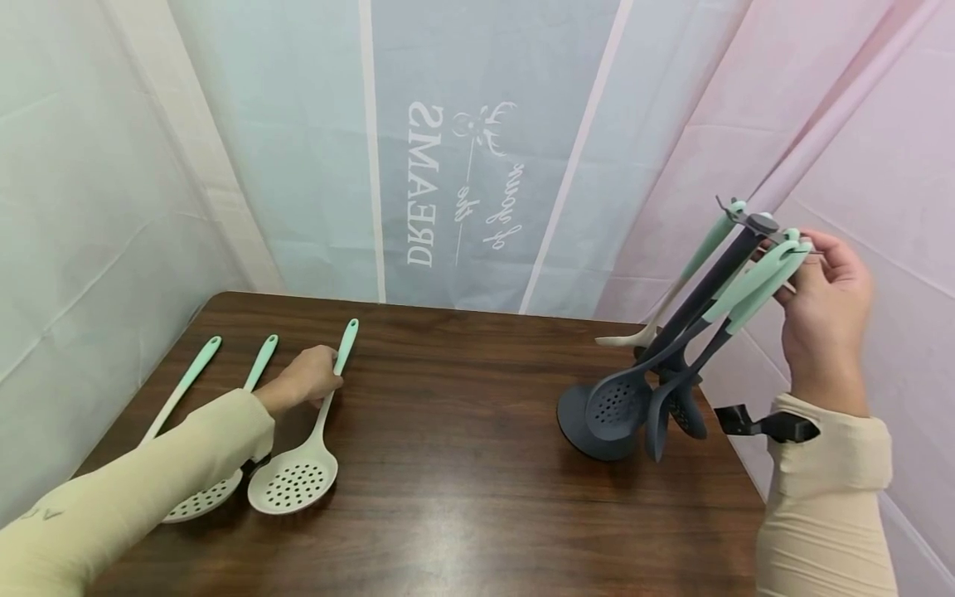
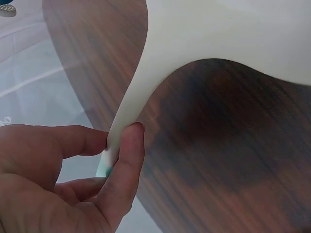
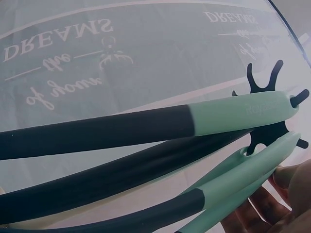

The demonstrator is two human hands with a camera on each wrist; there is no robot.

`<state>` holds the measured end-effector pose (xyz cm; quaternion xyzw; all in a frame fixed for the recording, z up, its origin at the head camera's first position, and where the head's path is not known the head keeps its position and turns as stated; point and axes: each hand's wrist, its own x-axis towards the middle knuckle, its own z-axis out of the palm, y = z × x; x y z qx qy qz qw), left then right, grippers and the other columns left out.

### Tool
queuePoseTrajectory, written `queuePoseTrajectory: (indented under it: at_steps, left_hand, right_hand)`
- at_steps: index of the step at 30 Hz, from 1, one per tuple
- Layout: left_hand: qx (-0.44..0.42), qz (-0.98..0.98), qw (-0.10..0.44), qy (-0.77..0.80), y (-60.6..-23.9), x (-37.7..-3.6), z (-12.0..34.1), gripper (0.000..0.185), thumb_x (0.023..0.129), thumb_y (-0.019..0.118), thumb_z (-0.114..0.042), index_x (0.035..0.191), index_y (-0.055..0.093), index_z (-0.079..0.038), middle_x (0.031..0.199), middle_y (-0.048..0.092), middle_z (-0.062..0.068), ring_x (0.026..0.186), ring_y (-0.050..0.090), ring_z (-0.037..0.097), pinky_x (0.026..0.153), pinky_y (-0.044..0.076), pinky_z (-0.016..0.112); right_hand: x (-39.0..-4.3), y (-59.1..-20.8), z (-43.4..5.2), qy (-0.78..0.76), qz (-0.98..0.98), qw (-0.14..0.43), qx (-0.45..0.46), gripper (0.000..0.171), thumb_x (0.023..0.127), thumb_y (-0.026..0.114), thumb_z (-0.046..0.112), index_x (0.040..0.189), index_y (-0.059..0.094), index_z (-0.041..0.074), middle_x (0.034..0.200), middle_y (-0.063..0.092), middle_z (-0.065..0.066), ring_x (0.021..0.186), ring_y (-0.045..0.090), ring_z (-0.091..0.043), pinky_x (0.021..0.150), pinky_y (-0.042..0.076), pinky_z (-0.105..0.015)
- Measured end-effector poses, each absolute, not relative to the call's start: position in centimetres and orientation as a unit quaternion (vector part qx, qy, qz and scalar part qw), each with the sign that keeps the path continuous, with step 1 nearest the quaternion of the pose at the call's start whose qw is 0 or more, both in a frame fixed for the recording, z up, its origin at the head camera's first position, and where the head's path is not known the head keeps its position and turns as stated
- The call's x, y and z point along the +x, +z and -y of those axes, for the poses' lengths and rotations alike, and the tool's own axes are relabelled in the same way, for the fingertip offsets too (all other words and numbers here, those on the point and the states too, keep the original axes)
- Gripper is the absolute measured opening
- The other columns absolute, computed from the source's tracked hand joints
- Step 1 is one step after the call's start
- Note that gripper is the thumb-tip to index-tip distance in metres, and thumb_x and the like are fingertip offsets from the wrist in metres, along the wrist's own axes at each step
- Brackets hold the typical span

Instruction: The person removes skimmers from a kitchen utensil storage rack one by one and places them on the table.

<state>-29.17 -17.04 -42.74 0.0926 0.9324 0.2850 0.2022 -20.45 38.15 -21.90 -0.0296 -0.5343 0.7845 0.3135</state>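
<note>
In the head view my left hand (image 1: 309, 377) pinches the handle of a white skimmer (image 1: 293, 481) with a mint grip. Its round perforated head points toward me. The left wrist view shows thumb and finger on either side of the skimmer's narrow neck (image 2: 127, 114). At the right, my right hand (image 1: 830, 311) is up at the top of a dark utensil stand (image 1: 704, 286), its fingers around the mint handle end of a hanging dark utensil (image 1: 656, 423), whose curved head appears edge-on. The right wrist view shows these fingers (image 3: 265, 206) partly hidden behind handles at the hooked top (image 3: 269, 131).
Another white skimmer (image 1: 203, 502) lies partly under my left sleeve. Left of it is a further mint handle (image 1: 201, 358), its lower end hidden by the arm. A dark skimmer (image 1: 615, 404) and a pale utensil (image 1: 634, 338) hang on the stand. Curtains (image 1: 485, 249) border the wooden table (image 1: 477, 398).
</note>
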Motion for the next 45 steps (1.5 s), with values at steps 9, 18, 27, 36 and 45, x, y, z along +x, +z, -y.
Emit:
queuePoseTrajectory:
  at_steps: [9,18,27,36,45]
  left_hand:
    - [0.089,-0.934,0.205,0.28,-43.3,-29.0,17.7,0.029,0.096,0.054,0.002,0.119,0.052,0.019,0.077,0.061,0.017,0.055,0.066,0.019,0.053,0.058,0.032]
    - [0.083,-0.934,0.203,0.282,-43.9,-29.1,18.6,0.042,0.096,0.053,0.001,0.131,0.045,0.022,0.082,0.061,0.02,0.055,0.065,0.019,0.053,0.058,0.033]
    - [0.079,-0.935,0.219,0.268,-44.5,-28.9,19.2,0.05,0.097,0.053,0.001,0.137,0.037,0.026,0.094,0.063,0.028,0.056,0.066,0.02,0.052,0.057,0.032]
    - [0.076,-0.935,0.228,0.262,-44.7,-29.0,19.3,0.049,0.098,0.054,0.001,0.137,0.037,0.026,0.096,0.063,0.028,0.059,0.066,0.021,0.053,0.058,0.033]
    - [0.079,-0.937,0.237,0.244,-44.6,-28.9,19.0,0.042,0.099,0.052,0.001,0.132,0.043,0.025,0.086,0.061,0.02,0.057,0.067,0.023,0.054,0.058,0.033]
  right_hand:
    - [-20.6,-21.9,-38.0,0.785,0.533,0.315,-0.027,0.012,0.096,0.067,-0.001,0.107,0.067,-0.006,0.095,0.072,-0.014,0.079,0.076,-0.022,0.068,0.061,-0.029]
    - [-20.5,-21.9,-38.0,0.783,0.533,0.319,-0.029,0.012,0.095,0.068,-0.001,0.106,0.067,-0.006,0.094,0.071,-0.013,0.08,0.076,-0.022,0.067,0.061,-0.028]
    - [-20.5,-21.9,-38.0,0.783,0.533,0.319,-0.028,0.011,0.096,0.067,-0.003,0.106,0.067,-0.006,0.094,0.073,-0.015,0.079,0.076,-0.022,0.067,0.061,-0.029]
    - [-20.3,-22.0,-37.9,0.779,0.539,0.318,-0.034,0.013,0.095,0.068,0.0,0.107,0.068,-0.005,0.095,0.073,-0.013,0.083,0.076,-0.021,0.068,0.061,-0.028]
    - [-20.3,-21.9,-37.9,0.777,0.543,0.318,-0.031,0.012,0.096,0.068,0.0,0.106,0.068,-0.005,0.095,0.073,-0.013,0.082,0.076,-0.021,0.067,0.061,-0.028]
